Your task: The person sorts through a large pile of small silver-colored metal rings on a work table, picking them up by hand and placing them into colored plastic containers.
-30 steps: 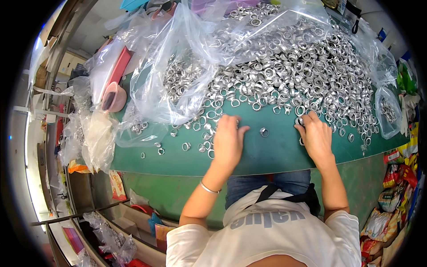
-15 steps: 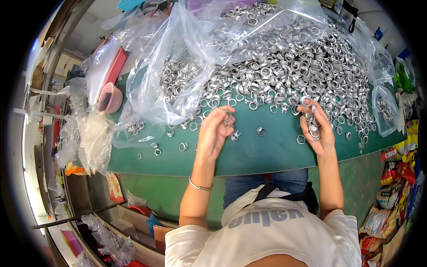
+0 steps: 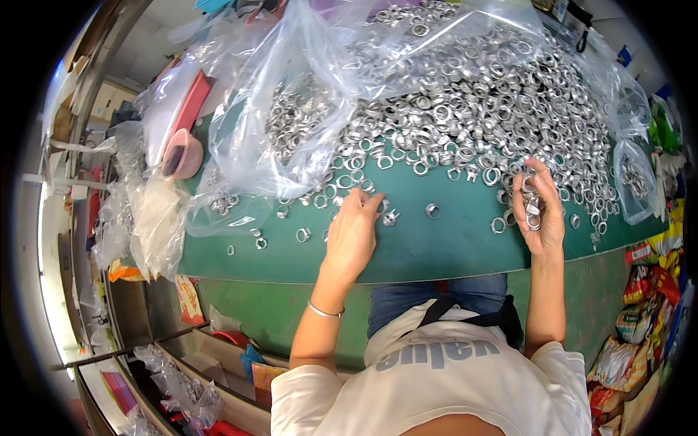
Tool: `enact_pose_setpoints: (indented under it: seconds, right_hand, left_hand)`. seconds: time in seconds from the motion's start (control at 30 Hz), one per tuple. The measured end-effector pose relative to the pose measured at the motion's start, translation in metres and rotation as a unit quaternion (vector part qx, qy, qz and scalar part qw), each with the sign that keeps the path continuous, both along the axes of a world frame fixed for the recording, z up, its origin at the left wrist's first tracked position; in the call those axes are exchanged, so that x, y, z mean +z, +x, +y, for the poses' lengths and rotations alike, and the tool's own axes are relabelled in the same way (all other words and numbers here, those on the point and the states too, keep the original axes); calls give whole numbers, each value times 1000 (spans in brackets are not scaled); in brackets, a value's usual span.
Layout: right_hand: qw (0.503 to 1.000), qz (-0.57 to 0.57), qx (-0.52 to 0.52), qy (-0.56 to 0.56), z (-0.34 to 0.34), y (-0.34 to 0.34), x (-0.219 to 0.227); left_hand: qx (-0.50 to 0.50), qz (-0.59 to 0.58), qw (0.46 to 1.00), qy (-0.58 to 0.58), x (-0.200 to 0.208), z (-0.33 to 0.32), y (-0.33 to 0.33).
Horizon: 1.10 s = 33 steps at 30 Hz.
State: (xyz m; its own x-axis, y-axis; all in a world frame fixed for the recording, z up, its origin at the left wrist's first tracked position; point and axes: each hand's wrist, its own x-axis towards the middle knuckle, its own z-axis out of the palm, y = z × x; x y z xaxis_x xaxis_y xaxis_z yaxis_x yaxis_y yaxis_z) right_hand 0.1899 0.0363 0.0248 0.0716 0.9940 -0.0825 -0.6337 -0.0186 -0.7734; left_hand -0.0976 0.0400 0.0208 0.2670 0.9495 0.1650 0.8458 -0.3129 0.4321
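Note:
A heap of silver metal rings (image 3: pixel 472 109) covers the far part of the green table (image 3: pixel 465 254). My left hand (image 3: pixel 352 231) is turned back up at the heap's near edge, beside the loose rings (image 3: pixel 354 178). Its fingers are bent down and close together, and whatever they hold is hidden beneath them. My right hand (image 3: pixel 544 211) is raised palm inward, its fingers curled round several rings (image 3: pixel 533 207). Between the hands a single ring (image 3: pixel 433 211) and a ring with prongs (image 3: pixel 390 217) lie on the table. More loose rings (image 3: pixel 498 225) lie beside my right hand.
A clear plastic bag (image 3: pixel 254 138) with rings lies at the left of the heap, and a smaller bag of rings (image 3: pixel 634 182) at the right edge. A pink cup (image 3: pixel 185 156) stands far left. Several stray rings (image 3: pixel 303 235) dot the left front. Drawers (image 3: pixel 211 370) sit below left.
My left hand has turned palm down and its fingers have dropped toward the rings; the ring seen in them before is now hidden. My right hand has shifted slightly right, still holding rings.

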Motion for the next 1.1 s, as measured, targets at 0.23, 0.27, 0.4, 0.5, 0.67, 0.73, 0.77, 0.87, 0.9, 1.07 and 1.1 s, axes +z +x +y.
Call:
enact_pose_setpoints:
  seconds: [0.23, 0.27, 0.4, 0.5, 0.67, 0.73, 0.77, 0.87, 0.9, 1.07, 1.1]
  right_hand:
    - [924, -368, -20, -104, -26, 44, 19]
    - [890, -453, -21, -53, -30, 45, 18]
    - [727, -680, -44, 83, -45, 29, 7]
    - [640, -766, -38, 46, -49, 9, -2]
    - [625, -778, -33, 49, -48, 5, -7]
    - [633, -771, -47, 47, -49, 5, -8]
    - [635, -769, -57, 43, -51, 3, -8]
    - [639, -766, -65, 43, -52, -1, -15]
    - [640, -764, -66, 46, -51, -2, -17]
    - [686, -722, -79, 45, -47, 6, -18]
    - [691, -716, -91, 51, -47, 6, -19]
  left_hand:
    - [-21, 32, 999, -5, -1, 12, -2]
    - [3, -44, 998, -35, 0, 13, -4]
    - [90, -565, 762, -305, 6, 21, -11]
    - [31, -797, 424, -429, -2, 9, -9]
    - [-14, -811, 273, -517, -13, -20, 23]
    - [-3, -802, 277, -530, -12, -28, 35]
    - [24, -798, 283, -532, -8, -31, 41]
    - [78, -768, 312, -554, -11, -37, 53]
    - [99, -760, 309, -563, -16, -41, 57]
    - [117, -695, 399, -587, -10, -49, 73]
    - [75, -699, 385, -598, -10, -48, 71]
